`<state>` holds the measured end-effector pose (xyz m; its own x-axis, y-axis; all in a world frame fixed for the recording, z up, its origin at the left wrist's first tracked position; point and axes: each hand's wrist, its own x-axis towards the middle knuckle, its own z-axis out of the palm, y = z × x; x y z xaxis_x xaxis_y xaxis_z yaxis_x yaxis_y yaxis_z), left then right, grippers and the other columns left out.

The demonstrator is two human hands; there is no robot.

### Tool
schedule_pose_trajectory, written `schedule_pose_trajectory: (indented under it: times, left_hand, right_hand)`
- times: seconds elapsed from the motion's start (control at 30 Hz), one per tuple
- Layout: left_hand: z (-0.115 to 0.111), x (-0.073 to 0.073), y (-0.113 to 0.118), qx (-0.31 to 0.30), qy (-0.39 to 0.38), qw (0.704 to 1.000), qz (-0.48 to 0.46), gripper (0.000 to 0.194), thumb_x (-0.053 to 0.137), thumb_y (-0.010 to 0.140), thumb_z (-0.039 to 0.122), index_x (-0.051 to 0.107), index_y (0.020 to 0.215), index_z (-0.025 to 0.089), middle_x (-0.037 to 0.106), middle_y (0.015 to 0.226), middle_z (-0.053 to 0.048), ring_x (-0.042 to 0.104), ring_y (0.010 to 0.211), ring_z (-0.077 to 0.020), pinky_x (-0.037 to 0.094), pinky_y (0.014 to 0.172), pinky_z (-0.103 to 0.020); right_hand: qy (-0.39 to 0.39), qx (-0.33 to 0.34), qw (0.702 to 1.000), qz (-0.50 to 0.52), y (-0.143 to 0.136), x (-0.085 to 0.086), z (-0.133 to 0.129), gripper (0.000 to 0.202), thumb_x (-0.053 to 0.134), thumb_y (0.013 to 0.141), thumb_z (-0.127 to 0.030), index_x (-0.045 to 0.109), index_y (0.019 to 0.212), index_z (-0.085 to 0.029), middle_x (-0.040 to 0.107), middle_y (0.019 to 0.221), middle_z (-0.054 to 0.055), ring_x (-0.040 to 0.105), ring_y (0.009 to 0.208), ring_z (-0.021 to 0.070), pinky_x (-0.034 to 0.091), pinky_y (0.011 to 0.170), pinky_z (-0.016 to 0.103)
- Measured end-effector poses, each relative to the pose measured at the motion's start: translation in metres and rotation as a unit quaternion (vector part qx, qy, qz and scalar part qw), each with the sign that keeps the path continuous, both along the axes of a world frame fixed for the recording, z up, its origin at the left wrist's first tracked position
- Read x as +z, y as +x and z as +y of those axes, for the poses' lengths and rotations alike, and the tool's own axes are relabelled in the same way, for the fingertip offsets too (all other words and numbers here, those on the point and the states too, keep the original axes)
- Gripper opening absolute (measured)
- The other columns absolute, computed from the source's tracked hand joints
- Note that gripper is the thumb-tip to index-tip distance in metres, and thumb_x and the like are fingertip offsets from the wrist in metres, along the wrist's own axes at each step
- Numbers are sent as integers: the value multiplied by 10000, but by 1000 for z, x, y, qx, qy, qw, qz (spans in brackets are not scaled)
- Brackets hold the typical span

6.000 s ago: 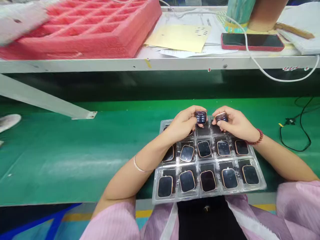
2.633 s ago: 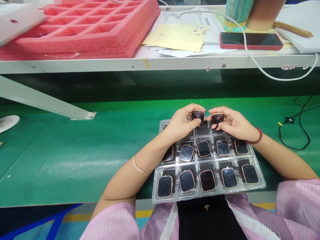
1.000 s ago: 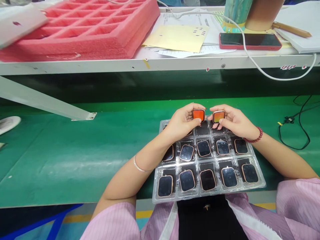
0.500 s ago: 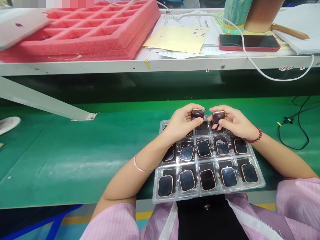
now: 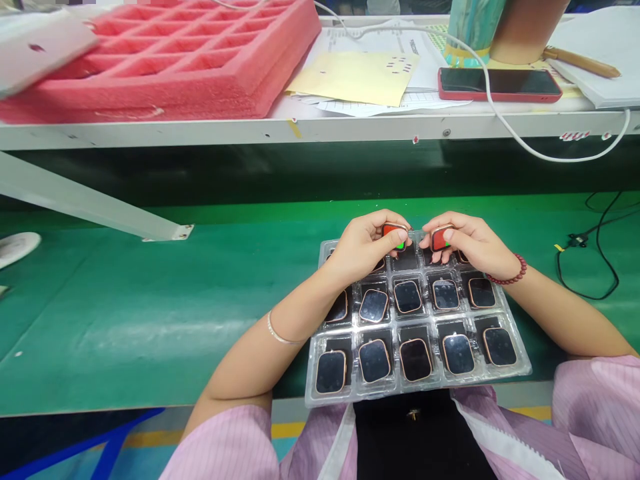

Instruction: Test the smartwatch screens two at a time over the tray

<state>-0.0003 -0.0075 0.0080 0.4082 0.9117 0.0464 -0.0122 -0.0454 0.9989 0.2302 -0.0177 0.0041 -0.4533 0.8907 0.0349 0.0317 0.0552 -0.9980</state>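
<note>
My left hand (image 5: pixel 373 237) grips a smartwatch body (image 5: pixel 393 229) without a strap, its thumb lying on the screen, which glows red with some green. A second smartwatch body (image 5: pixel 440 237), lit in the same colours, is held in my right hand (image 5: pixel 463 241), the thumb across its face. Both hands are above the far row of a clear plastic tray (image 5: pixel 392 321). Dark-screened watch bodies with gold-coloured rims, such as this watch (image 5: pixel 415 359), lie in the tray's compartments. My hands and wrists hide part of the far row.
A white-edged shelf (image 5: pixel 350 128) spans the back, holding a pink foam tray (image 5: pixel 260 87), papers, a phone (image 5: pixel 500 85) and cups. A white cable (image 5: pixel 545 159) droops over its edge. Black cables (image 5: pixel 577 241) lie on the green mat (image 5: pixel 125 313) at right; a slanted shelf leg (image 5: pixel 100 200) stands left.
Both watch screens have gone from dark to red and green. My right hand has moved slightly right and down with its watch; my left thumb has shifted a little over its screen.
</note>
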Motion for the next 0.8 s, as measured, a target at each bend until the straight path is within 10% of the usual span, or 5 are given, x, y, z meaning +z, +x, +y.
schedule_pose_trajectory:
  times: [0.37,0.8]
  left_hand:
    - [-1,3,0,19,-3,1000,11,431,738,830,590,721,943,174,746,831,-63,658,689,-155,526,587,-258]
    - [-1,2,2,-9,13,1000,1,307,770,805,331,682,1044,159,733,952,-64,695,808,-170,586,695,-282]
  right_hand:
    - [12,-9,1000,-2,0,0,0,212,726,911,-388,681,954,-185,758,800,30,653,558,105,602,542,232]
    - [30,-12,999,-1,0,-4,1,315,743,901,-392,618,1117,-200,751,915,34,678,610,106,611,585,242]
